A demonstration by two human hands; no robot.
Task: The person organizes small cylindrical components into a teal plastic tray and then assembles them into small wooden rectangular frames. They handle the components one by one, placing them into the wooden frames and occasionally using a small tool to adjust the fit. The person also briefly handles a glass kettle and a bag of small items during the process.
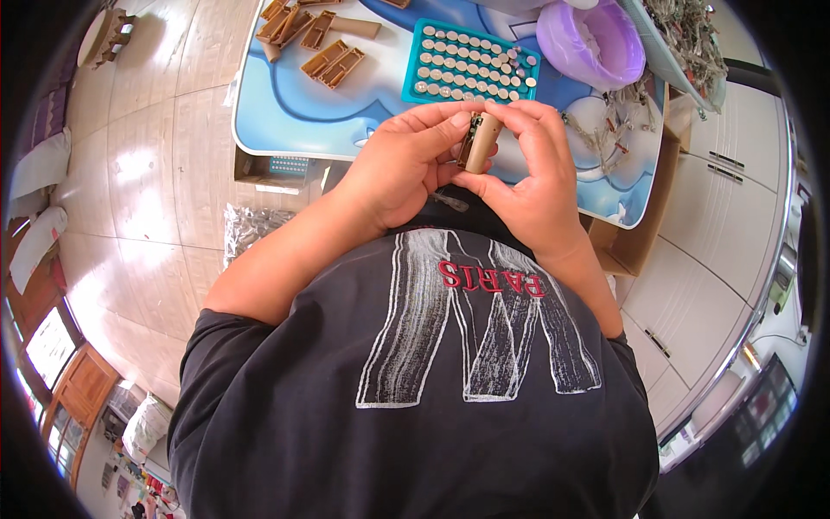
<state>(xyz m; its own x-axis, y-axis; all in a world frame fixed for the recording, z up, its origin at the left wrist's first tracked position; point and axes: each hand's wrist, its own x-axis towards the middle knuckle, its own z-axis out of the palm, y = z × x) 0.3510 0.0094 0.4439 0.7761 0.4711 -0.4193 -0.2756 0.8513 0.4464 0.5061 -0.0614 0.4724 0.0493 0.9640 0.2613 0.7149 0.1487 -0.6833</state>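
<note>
Both hands hold a tan casing below a teal tray.

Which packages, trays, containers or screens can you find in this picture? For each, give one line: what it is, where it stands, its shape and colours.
Teal tray: on the table beyond the hands, rectangular, rows of small round silver cells.
Purple bowl: table's far right, round, translucent lilac.
Cardboard box: under the table's right edge, open, brown.
Dark screen: lower right rim, flat, black.

Dark grey short-sleeved T-shirt with white sketched print and red lettering, bare forearms
</note>
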